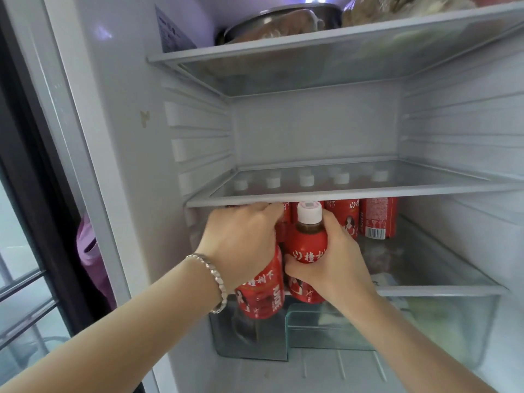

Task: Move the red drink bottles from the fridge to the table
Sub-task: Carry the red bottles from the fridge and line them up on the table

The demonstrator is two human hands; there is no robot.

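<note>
Both hands reach into the open fridge, under its middle glass shelf (340,191). My left hand (241,242), with a bracelet on the wrist, grips a red drink bottle (261,296) whose top is hidden by the hand. My right hand (337,262) holds a second red bottle (309,245) with a white cap, tilted toward me at the shelf's front edge. Several more red bottles (377,219) stand behind on the lower shelf, and their white caps show through the glass above them.
A metal bowl (283,21) and wrapped food sit on the top shelf. The middle shelf carries nothing. Clear crisper drawers (397,321) lie below the bottles. The fridge's left wall (119,165) and a dark door frame stand at left, with a pink cloth beside it.
</note>
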